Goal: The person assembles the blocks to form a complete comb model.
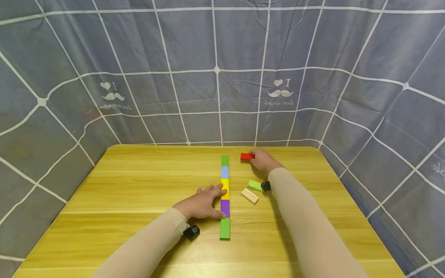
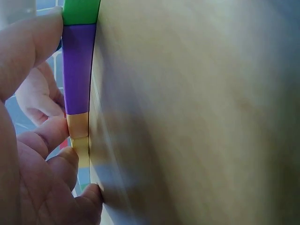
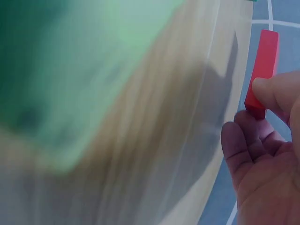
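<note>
Tabletop (image 1: pixel 139 181): right hand (image 1: pixel 263 160) pinches red block (image 1: pixel 246 157); left hand (image 1: pixel 201 202) touches block row (image 1: pixel 225 206).

The right hand (image 1: pixel 264 160) partly hides the red block (image 1: pixel 246 157); the right wrist view blurs a green block (image 3: pixel 93 70).

Head view: on the grey curtain (image 1: pixel 240 92) behind the table (image 1: pixel 146 166), I read mirrored white print (image 1: pixel 280 92): "I", heart, moustache, "love simple", above the table's far edge, right half. Its twin (image 1: pixel 112 92), wording fainter, hung above the left half. Right of the table, I caught a cut-off scrap (image 1: pixel 439 168), "ple".
</note>
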Available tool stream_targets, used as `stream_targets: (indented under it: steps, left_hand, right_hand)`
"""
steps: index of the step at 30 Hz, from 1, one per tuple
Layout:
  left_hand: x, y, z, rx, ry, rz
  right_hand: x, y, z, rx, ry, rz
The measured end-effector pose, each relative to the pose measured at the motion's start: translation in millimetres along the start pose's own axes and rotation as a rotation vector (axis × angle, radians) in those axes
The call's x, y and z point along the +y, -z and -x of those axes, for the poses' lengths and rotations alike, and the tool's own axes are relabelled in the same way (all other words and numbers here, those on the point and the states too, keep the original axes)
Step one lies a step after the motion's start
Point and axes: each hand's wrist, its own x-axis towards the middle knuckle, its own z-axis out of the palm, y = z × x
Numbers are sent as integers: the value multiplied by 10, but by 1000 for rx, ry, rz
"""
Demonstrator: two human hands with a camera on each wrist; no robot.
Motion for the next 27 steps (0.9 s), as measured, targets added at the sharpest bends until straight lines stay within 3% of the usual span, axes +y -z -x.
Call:
stream_targets:
  steps: [7,18,27]
  left_hand:
    - [-8,-4,-11,-2,2,-5]
    - [-27,0,-14,1,-3,-2]
    - [4,19,-5,-2,2,2]
  right_hand:
    - [-86,18,-136,-16,47,12]
    - [-289,-53,-216,-77,25,23]
    - [-318,-100,-266,-113,1,22]
